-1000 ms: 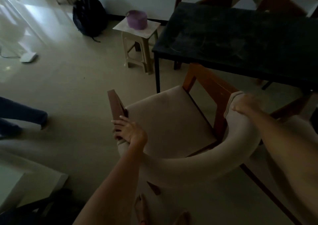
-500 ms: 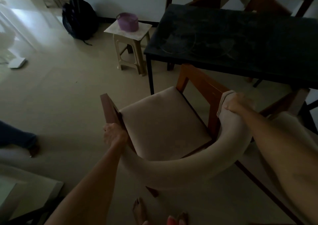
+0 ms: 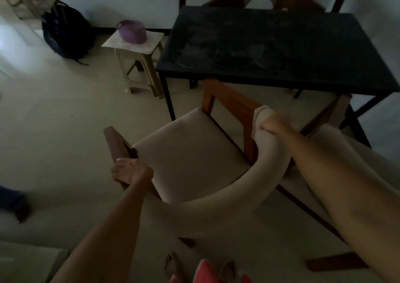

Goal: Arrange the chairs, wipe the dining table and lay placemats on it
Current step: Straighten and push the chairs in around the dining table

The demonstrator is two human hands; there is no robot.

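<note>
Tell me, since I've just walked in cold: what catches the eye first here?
The padded chair in the middle, gripped by both hands: the left hand on its wooden arm, the right hand on the end of its curved backrest. Just beyond it stands the black dining table, its top smeared with dusty rings. Left of that, a purple basket sits on a stool.

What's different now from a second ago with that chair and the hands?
The left hand slid from the backrest end down onto the wooden armrest and grips it. The chair sits nearer the table. The right hand still grips the backrest's other end; stool and backpack stayed put.
</note>
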